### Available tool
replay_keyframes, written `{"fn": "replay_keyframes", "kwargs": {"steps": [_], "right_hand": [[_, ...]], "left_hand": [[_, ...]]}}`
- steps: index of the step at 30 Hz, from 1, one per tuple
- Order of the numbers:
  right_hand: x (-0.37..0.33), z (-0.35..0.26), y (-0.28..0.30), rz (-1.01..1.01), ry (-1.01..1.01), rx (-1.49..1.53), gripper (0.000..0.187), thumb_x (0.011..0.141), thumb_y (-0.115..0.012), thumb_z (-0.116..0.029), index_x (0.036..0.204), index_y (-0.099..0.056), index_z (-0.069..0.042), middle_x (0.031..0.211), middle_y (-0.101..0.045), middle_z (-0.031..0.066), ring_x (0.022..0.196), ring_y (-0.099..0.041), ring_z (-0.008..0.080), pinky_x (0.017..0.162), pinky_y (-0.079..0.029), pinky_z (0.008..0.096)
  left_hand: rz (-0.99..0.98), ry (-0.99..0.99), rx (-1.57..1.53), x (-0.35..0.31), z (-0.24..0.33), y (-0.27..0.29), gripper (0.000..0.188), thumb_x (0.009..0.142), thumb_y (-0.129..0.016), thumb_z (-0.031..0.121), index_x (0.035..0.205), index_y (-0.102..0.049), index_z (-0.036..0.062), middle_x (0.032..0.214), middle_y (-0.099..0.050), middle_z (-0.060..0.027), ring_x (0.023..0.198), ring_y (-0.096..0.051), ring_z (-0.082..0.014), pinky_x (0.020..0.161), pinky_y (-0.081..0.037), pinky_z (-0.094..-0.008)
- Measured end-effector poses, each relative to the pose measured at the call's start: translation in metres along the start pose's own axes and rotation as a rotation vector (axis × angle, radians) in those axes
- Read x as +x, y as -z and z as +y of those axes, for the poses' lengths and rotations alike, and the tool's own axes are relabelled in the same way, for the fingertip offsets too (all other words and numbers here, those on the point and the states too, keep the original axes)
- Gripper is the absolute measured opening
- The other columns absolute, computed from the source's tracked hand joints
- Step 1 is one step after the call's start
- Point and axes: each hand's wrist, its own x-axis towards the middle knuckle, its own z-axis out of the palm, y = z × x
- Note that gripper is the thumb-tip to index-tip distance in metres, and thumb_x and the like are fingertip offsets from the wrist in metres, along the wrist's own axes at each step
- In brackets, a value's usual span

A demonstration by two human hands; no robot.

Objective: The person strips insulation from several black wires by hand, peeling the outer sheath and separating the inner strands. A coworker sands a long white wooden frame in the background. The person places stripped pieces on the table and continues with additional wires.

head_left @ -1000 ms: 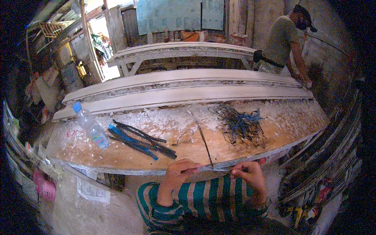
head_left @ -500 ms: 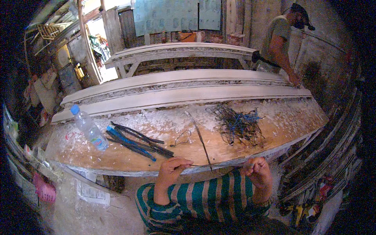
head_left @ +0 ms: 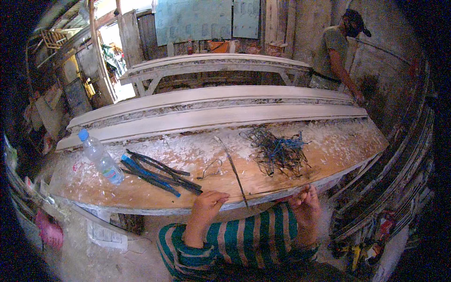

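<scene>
My left hand (head_left: 209, 206) is at the table's near edge with thumb and fingers pinched together; whatever lies between them is too small to make out. To its right, my right hand (head_left: 306, 201) is closed, its fingertips on a thin dark strip (head_left: 275, 190) that runs leftward along the table edge. A longer dark strip (head_left: 233, 168) lies between the hands, its near end sticking out over the edge. Beyond my right hand sits a tangled heap of black and blue strands (head_left: 281, 152). Several black and blue strips (head_left: 159, 174) lie left of my left hand, near a small thin loop (head_left: 212, 170).
A plastic bottle with a blue cap (head_left: 102, 157) stands on the wooden table (head_left: 141, 195), among white flakes. Long white mouldings (head_left: 211, 116) cross its far side. Another person (head_left: 334, 56) works at the far right. Long strips (head_left: 376, 188) are stacked along the right.
The dark strip that reached my left fingertips now shows a gap beside them. My right hand stays near the table edge. The whole view has shifted slightly.
</scene>
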Motion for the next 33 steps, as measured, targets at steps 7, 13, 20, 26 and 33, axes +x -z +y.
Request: {"fn": "replay_keyframes", "kwargs": {"steps": [7, 13, 20, 26, 33], "right_hand": [[0.001, 0.034, -0.019, 0.157, -0.156, -0.296, 0.011, 0.081, -0.059, -0.01, 0.089, -0.052, -0.007, 0.081, -0.058, 0.0061, 0.076, -0.056, 0.0182, 0.069, -0.044, 0.0313], [0.004, 0.067, -0.026, 0.185, -0.246, -0.584, 0.007, 0.079, -0.06, -0.008, 0.082, -0.054, -0.005, 0.084, -0.06, 0.0066, 0.077, -0.055, 0.0148, 0.071, -0.042, 0.0269], [0.001, 0.076, -0.029, 0.161, -0.26, -0.64, 0.007, 0.077, -0.062, -0.006, 0.076, -0.056, -0.004, 0.079, -0.059, 0.0027, 0.075, -0.053, 0.0104, 0.07, -0.04, 0.0231], [0.002, 0.077, -0.037, 0.18, -0.197, -0.658, 0.009, 0.074, -0.065, -0.004, 0.076, -0.056, -0.004, 0.075, -0.058, 0.0004, 0.072, -0.052, 0.009, 0.069, -0.04, 0.022], [0.002, 0.074, -0.043, 0.166, -0.21, -0.745, 0.01, 0.073, -0.066, -0.003, 0.075, -0.056, -0.005, 0.075, -0.057, -0.0002, 0.071, -0.051, 0.0079, 0.067, -0.04, 0.0209]], "left_hand": [[0.094, 0.257, -0.329, 0.003, 0.027, -0.016, 0.011, 0.08, -0.06, 0.011, 0.085, -0.063, 0.0022, 0.081, -0.064, -0.0069, 0.073, -0.059, -0.0149, 0.067, -0.046, -0.0253], [-0.001, 0.473, -0.773, 0.001, 0.028, -0.042, 0.011, 0.079, -0.062, 0.01, 0.084, -0.061, -0.0001, 0.077, -0.061, -0.0035, 0.071, -0.056, -0.0117, 0.067, -0.043, -0.0219], [0.019, 0.41, -0.882, -0.003, 0.03, -0.047, 0.012, 0.08, -0.06, 0.008, 0.086, -0.062, -0.0019, 0.083, -0.059, -0.0036, 0.079, -0.053, -0.0098, 0.073, -0.041, -0.0216], [-0.021, 0.458, -0.891, -0.003, 0.032, -0.046, 0.014, 0.08, -0.06, 0.008, 0.09, -0.062, -0.0024, 0.082, -0.06, -0.0029, 0.077, -0.054, -0.0101, 0.071, -0.042, -0.0217], [-0.047, 0.477, -0.92, -0.005, 0.029, -0.047, 0.017, 0.08, -0.061, 0.01, 0.092, -0.062, -0.0014, 0.08, -0.061, -0.0028, 0.07, -0.054, -0.0085, 0.063, -0.044, -0.021]]}}
